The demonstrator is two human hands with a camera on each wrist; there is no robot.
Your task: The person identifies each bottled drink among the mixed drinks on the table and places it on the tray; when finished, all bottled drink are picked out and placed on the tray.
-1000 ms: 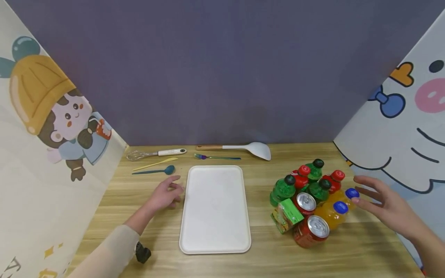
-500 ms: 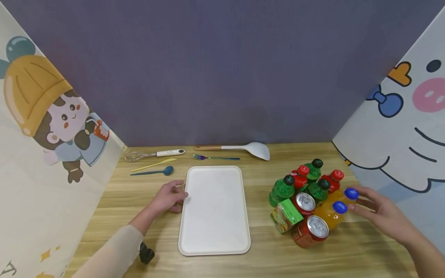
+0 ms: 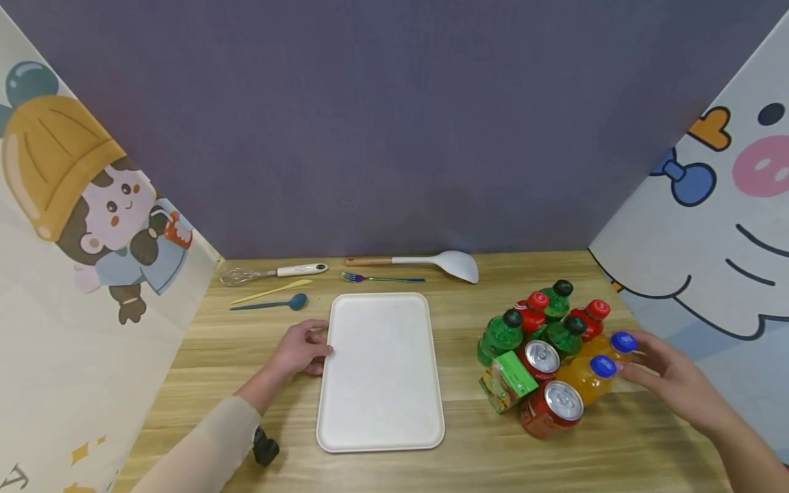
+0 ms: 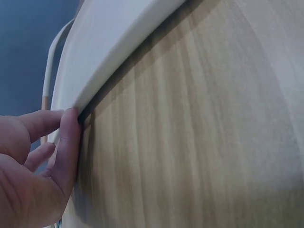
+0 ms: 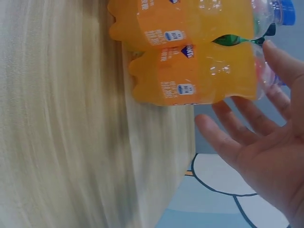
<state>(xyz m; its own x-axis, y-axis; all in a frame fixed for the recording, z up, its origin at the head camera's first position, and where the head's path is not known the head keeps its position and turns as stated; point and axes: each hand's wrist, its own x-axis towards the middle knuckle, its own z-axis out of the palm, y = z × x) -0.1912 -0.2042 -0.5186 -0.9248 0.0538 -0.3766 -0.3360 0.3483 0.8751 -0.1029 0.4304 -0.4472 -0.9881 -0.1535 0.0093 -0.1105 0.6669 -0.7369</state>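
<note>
My left hand (image 3: pixel 302 348) is at the left edge of a white rectangular tray (image 3: pixel 382 370) lying on the table. Its thumb and fingertips touch the tray's rim (image 4: pixel 111 64), spaced apart along it in the head view. Around the rearmost right orange-soda bottle (image 3: pixel 621 344), my right hand (image 3: pixel 668 380) has its fingers spread. The thumb (image 5: pixel 278 57) lies by the bottle's neck, and some fingertips pass behind the bottle's body (image 5: pixel 183 78). A second orange-soda bottle (image 3: pixel 588 380) with a blue cap stands right beside it.
Green bottles (image 3: pixel 501 339), red-capped bottles (image 3: pixel 532 313), red cans (image 3: pixel 551 411) and a green-topped carton (image 3: pixel 508 382) crowd around the orange ones. Behind the tray lie a whisk (image 3: pixel 274 272), yellow knife (image 3: pixel 271 292), blue spoon (image 3: pixel 271 302), fork (image 3: pixel 382 279) and white-headed turner (image 3: pixel 456 266). Walls enclose the table.
My left hand has moved right to the tray's edge. The right hand has moved left, bringing its fingers around the orange-soda bottle. The bottles and tray stay in place.
</note>
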